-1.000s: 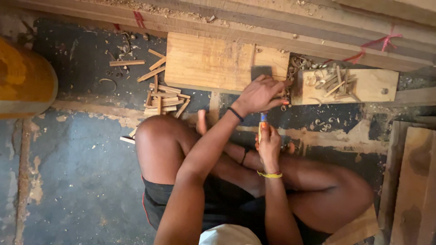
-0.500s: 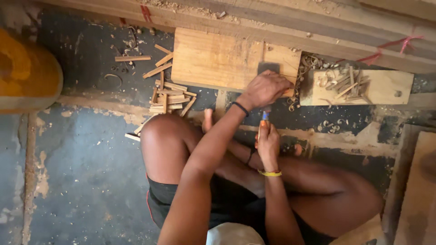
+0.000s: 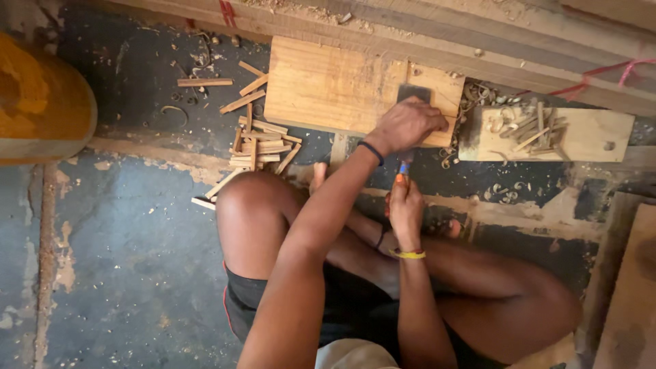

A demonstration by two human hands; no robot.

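Observation:
I sit cross-legged on the floor. My left hand (image 3: 406,124) lies fingers-down on the near right corner of a pale wooden board (image 3: 328,85), just below a dark grey rectangular block (image 3: 414,92). Whatever is under its fingers is hidden. My right hand (image 3: 406,205) is closed around a slim tool with a blue and orange handle (image 3: 403,171). The tool points up toward my left hand, and its tip is hidden beneath that hand. A black band circles my left wrist and a yellow one my right wrist.
Several short wood sticks (image 3: 256,143) lie piled left of my knee. A smaller board (image 3: 588,137) carrying curled shavings sits to the right. Long timber planks (image 3: 478,48) run along the top. A yellow rounded object (image 3: 41,102) is at far left, and more boards (image 3: 629,294) at the right edge.
My left hand has shifted from the shavings beside the small board leftward onto the big board's corner. My right hand keeps hold of the tool in much the same place.

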